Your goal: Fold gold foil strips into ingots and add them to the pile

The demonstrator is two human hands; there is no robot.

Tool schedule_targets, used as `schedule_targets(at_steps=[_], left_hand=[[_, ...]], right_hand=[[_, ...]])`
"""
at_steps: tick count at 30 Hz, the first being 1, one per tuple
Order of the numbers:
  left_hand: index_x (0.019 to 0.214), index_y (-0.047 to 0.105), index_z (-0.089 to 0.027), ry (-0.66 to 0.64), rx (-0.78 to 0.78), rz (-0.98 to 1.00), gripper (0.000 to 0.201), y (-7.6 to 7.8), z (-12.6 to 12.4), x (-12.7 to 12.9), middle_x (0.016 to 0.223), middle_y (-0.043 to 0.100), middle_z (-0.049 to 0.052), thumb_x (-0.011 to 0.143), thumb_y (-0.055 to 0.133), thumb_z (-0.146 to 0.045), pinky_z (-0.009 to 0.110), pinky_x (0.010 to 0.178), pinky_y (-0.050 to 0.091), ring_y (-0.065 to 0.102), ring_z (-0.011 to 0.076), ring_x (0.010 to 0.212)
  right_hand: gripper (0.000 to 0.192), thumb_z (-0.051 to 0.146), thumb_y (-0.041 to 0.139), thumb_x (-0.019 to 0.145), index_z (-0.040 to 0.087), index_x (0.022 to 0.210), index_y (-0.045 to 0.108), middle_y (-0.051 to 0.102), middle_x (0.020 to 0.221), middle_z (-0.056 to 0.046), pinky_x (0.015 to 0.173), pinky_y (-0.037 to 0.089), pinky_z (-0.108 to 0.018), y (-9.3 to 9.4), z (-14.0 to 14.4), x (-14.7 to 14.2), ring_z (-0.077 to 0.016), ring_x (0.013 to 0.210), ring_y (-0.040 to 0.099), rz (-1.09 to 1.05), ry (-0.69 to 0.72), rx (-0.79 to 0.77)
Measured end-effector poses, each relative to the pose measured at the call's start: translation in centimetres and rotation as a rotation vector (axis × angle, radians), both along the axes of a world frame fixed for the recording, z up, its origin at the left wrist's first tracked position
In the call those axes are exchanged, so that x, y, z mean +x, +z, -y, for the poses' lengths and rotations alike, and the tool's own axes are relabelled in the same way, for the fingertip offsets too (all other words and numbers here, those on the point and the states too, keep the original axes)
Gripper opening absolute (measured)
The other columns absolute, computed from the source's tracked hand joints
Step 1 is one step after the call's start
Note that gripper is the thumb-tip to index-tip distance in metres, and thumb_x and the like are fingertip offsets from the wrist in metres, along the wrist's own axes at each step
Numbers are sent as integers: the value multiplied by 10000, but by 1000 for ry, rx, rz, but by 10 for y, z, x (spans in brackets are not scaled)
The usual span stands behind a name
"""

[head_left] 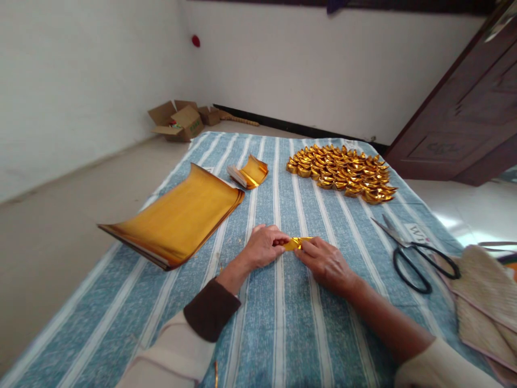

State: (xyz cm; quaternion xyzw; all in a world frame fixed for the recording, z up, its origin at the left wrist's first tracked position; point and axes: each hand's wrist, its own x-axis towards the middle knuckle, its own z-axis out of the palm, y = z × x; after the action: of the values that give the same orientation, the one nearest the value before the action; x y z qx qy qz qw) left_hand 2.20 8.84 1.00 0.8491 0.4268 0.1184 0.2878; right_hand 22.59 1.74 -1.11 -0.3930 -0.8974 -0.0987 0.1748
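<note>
I have my left hand (264, 247) and right hand (325, 264) pinching a small folded gold foil paper (297, 243) on the blue striped cloth (283, 323), with a heap of finished gold paper ingots (343, 172) done and a thick stack of gold foil sheets (177, 218) left.

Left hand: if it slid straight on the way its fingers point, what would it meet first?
The left hand points right, across the small folded gold paper it pinches. Past that it would likely meet the right hand on the paper's other end.
</note>
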Motion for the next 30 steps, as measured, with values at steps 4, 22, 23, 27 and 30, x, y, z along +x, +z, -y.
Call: schedule_targets(at_steps=[4, 22, 23, 27, 30], left_hand=[[967, 748, -247, -7, -29, 4, 267, -1, -1, -1, 827, 672, -29, 758, 646, -116, 432, 1035, 326, 619, 155, 818], [982, 733, -213, -131, -9, 4, 334, 4, -8, -12, 866, 695, -5, 723, 556, -99, 352, 936, 408, 628, 165, 837], [960, 731, -205, -127, 12, 7, 322, 6, -6, -13, 861, 694, 0, 728, 542, -85, 341, 913, 421, 629, 167, 838], [936, 701, -174, -9, 245, -19, 241, 14, 15, -12, 962, 699, 70, 847, 485, -114, 380, 907, 454, 629, 224, 949], [1151, 635, -186, -76, 378, -120, 308, 16, 37, -4, 1289, 621, 115, 907, 455, -130, 480, 1083, 345, 554, 258, 1206]], right_hand=[[251, 129, 417, 989, 126, 1002, 668, 650, 875, -88, 703, 502, -337, -3, 2, 4, -214, 810, 529, -60, 9, 26], [251, 112, 433, 983, 141, 930, 677, 647, 899, -86, 787, 516, -334, -15, 1, 3, -195, 822, 541, -167, -3, 30], [255, 109, 431, 982, 144, 922, 676, 644, 888, -81, 785, 516, -333, -15, 0, 2, -195, 817, 539, -170, -5, 29], [234, 101, 445, 971, 148, 916, 667, 631, 866, -75, 783, 513, -337, -16, 0, 0, -200, 818, 534, -173, -14, 9], [206, 104, 462, 964, 144, 942, 663, 626, 865, -76, 787, 511, -342, -16, 1, -1, -206, 837, 538, -176, -8, -3]])
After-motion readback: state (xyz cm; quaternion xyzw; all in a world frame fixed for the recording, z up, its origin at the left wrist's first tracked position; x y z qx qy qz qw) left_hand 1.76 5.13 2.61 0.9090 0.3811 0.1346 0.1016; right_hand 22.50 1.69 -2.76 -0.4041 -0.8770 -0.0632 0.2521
